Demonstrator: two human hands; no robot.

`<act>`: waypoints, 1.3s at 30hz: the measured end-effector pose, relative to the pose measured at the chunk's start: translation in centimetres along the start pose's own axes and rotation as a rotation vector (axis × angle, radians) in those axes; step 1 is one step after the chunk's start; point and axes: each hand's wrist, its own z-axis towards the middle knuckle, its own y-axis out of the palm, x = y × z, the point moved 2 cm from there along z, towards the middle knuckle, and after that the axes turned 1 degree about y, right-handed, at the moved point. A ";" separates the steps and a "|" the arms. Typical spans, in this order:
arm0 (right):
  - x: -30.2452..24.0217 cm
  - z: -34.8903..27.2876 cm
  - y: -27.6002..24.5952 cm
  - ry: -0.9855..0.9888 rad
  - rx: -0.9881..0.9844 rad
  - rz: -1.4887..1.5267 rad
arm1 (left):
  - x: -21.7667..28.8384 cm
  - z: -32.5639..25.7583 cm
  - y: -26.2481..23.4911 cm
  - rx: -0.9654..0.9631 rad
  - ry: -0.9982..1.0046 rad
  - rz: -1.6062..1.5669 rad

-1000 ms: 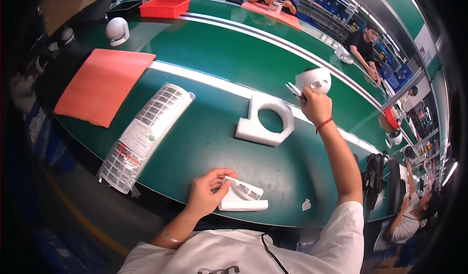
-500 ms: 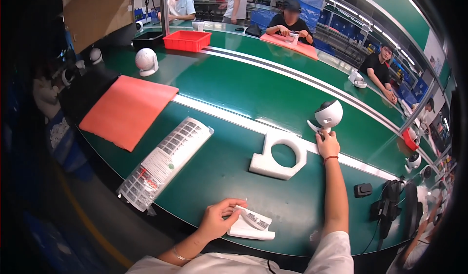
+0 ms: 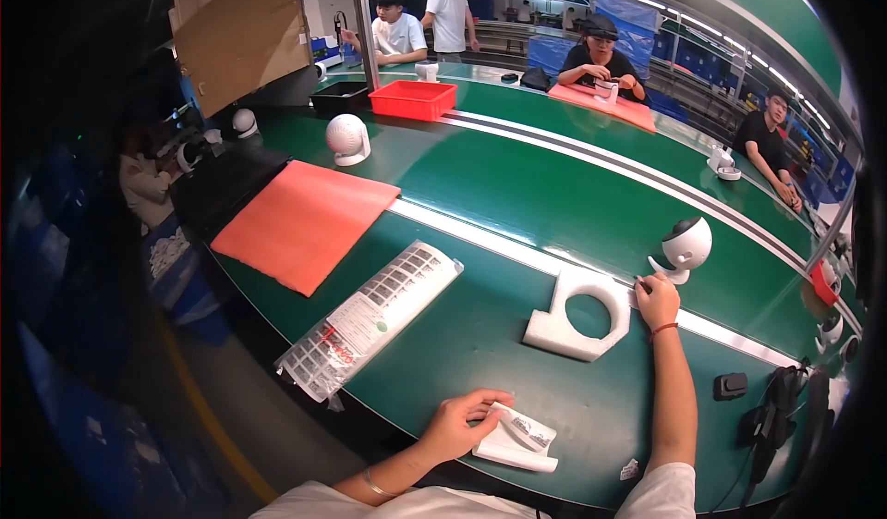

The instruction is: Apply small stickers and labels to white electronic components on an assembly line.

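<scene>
My left hand (image 3: 465, 425), near the table's front edge, pinches the upper left corner of a curled white label sheet (image 3: 517, 445) with dark print. To the right, my right arm reaches out over the table. My right hand (image 3: 658, 302) is just short of a white ball-shaped camera (image 3: 688, 244) with a dark face, which stands tilted on its curved base. Its fingers are loosely curled and apart, with nothing visible in them. Left of that hand lies a white foam block (image 3: 556, 329) with a large round hole.
A plastic-wrapped pack of printed label sheets (image 3: 370, 320) and an orange mat (image 3: 309, 219) lie left. Another white camera (image 3: 347, 138) stands behind, near a red bin (image 3: 413, 100). A black box-shaped object (image 3: 730, 386) and dark straps (image 3: 774, 417) lie right. Co-workers sit across the belt.
The whole view has shifted, so things appear further right and lower. My right hand has let go of the camera's base and drawn back slightly. My left hand still grips the label sheet.
</scene>
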 end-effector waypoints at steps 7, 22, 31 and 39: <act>1.0 0.3 -0.2 0.010 0.033 0.059 | 0.1 0.2 0.2 -0.018 0.003 0.026; 0.3 0.6 -0.1 0.119 -0.141 0.020 | -0.2 0.2 0.2 0.029 0.020 0.031; -0.3 0.5 -0.4 0.117 -0.145 0.040 | 0.5 0.1 -0.1 0.000 0.036 0.085; 0.5 0.5 -0.2 0.093 -0.133 0.006 | 0.4 0.2 0.3 -0.001 0.040 0.093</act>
